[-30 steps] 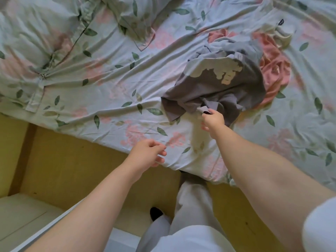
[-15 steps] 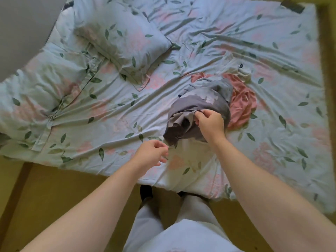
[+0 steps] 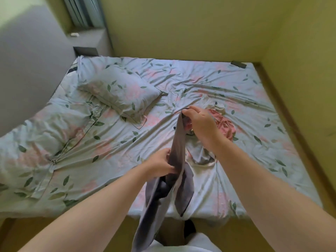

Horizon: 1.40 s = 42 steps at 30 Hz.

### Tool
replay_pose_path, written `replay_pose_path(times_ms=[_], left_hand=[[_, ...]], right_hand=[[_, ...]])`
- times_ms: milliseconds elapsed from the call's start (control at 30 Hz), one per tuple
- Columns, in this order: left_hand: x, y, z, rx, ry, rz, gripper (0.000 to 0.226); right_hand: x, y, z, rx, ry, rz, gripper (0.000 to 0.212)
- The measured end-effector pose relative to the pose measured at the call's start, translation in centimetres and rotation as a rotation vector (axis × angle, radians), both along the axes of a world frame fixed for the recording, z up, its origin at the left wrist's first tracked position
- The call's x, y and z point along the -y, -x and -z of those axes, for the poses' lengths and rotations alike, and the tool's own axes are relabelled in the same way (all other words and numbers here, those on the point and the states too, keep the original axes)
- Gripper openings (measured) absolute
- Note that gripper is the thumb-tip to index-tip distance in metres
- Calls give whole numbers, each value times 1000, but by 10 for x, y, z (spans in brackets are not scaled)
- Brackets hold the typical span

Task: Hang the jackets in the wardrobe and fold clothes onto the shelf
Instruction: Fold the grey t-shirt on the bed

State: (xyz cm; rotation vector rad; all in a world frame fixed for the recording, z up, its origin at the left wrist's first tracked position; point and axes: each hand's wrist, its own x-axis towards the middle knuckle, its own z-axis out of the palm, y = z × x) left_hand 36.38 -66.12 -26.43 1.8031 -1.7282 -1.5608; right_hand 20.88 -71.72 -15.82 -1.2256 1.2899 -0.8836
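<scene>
A grey garment (image 3: 179, 142) is held clear of the bed (image 3: 200, 79), above its near edge. The upper end of the garment is pinched by the right hand (image 3: 200, 124), with the fingers (image 3: 187, 112) closed on a fold of the cloth. The middle part is gripped by the left hand (image 3: 160, 164), its fingers (image 3: 171, 169) curled round the bunched fabric. Below the left hand the garment hangs in loose folds past the near edge of the bed and down in front of the person.

A pink garment (image 3: 226, 125) is noted crumpled on the sheet just beyond the right hand, towards the middle of the bed. A cream garment (image 3: 221, 108) lies touching its far side. A pale garment (image 3: 201, 157) lies crumpled on the sheet under the right wrist. A pillow (image 3: 120, 93) is noted near the far left corner, and a folded quilt (image 3: 41, 131) lies along the left edge.
</scene>
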Motion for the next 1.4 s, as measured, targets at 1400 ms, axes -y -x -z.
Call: replay_pose_path(times_ms=[1400], left_hand=[[59, -57, -182, 459, 556, -18, 61]], right_hand=[[41, -9, -102, -74, 466, 82, 20]])
